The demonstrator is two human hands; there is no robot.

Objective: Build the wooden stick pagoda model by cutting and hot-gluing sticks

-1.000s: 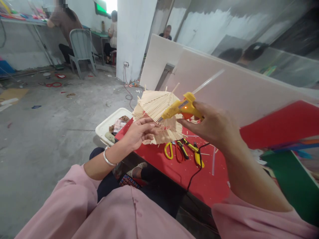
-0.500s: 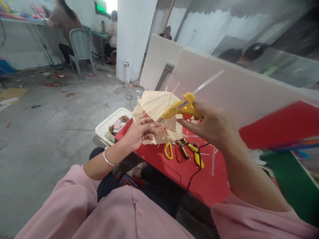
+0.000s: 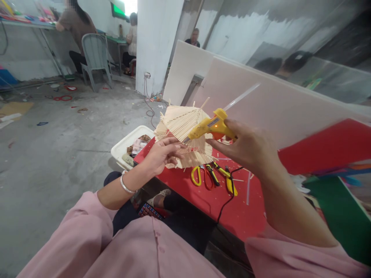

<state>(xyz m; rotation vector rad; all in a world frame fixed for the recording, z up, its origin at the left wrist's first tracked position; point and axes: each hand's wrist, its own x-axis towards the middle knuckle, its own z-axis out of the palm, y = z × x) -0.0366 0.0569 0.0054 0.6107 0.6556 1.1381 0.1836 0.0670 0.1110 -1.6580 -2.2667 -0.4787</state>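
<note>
My left hand [image 3: 160,154] grips the lower edge of a fan-shaped model of pale wooden sticks [image 3: 181,121], held up above the red table's [image 3: 214,200] near corner. My right hand [image 3: 246,148] holds a yellow hot glue gun [image 3: 210,126] with a clear glue stick poking out of its back. The gun's nozzle points left and touches the stick model near its middle. A small light glows on the gun's side. Its black cord [image 3: 227,199] runs down over the table.
Yellow-handled scissors [image 3: 198,174] and yellow-black pliers [image 3: 224,173] lie on the red table. A white tray [image 3: 127,148] of scraps sits on the floor at left. White foam boards [image 3: 261,100] stand behind. Other people sit at tables far left.
</note>
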